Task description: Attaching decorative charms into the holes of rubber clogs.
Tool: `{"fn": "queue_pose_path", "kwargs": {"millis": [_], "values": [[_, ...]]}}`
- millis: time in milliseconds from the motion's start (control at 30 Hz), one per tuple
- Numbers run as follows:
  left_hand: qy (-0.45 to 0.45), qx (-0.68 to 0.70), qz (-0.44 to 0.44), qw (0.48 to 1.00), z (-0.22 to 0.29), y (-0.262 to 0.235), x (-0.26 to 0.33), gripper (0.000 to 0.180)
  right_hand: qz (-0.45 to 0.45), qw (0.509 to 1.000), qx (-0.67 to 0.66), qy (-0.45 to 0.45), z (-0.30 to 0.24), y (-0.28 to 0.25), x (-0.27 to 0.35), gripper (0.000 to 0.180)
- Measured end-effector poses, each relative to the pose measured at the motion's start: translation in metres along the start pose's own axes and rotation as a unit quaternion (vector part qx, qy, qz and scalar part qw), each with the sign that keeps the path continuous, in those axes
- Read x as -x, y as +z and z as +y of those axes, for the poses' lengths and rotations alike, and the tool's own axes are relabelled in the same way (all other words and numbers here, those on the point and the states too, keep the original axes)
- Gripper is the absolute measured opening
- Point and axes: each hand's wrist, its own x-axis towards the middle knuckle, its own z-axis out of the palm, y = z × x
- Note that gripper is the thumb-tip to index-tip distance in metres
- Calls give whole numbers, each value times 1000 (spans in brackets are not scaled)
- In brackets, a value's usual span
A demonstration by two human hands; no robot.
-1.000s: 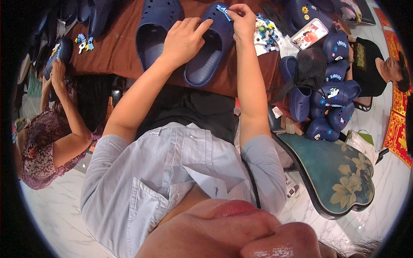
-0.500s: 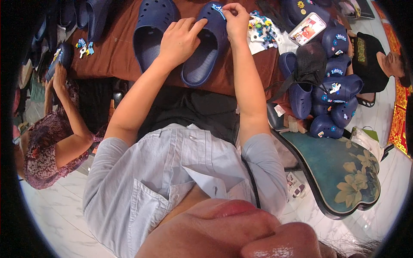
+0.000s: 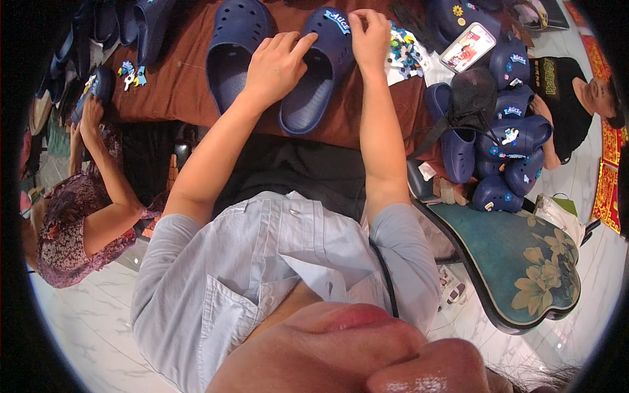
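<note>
Two dark blue clogs with holes lie side by side on a brown cloth, toes away from me. My left hand point(image 3: 276, 71) grips the near-left rim of the right clog point(image 3: 304, 105), its index finger stretched onto the upper. The left clog point(image 3: 239, 33) lies beside that hand. A blue lettered charm point(image 3: 337, 22) sits slantwise on the right clog's toe. Just right of the charm is my right hand point(image 3: 371, 40), its thumb and fingers bent together by the clog's outer side. Whether anything small is between those fingertips, I cannot make out.
Right of my hand lies a pile of small colourful charms point(image 3: 404, 56), with a phone point(image 3: 468, 47) beyond. Several decorated clogs point(image 3: 514, 134) are stacked at the right, beside a black pouch point(image 3: 473, 95). Co-workers sit at both sides; the left one holds a clog point(image 3: 98, 85).
My right hand has come off the charm and shifted right and slightly nearer. The charm now shows fully on the clog. My left hand stays at the clog's rim.
</note>
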Motion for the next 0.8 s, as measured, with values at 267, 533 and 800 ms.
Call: {"fn": "queue_pose_path", "kwargs": {"millis": [267, 533, 800], "values": [[7, 4, 3, 1000, 3, 1, -3, 60, -1, 927, 376, 9, 48, -26, -1, 24], [5, 3, 5, 1000, -1, 2, 0, 60, -21, 935, 354, 14, 45, -27, -3, 18], [5, 1, 6, 1000, 0, 3, -1, 59, 12, 941, 339, 11, 57, -25, -3, 20]]}}
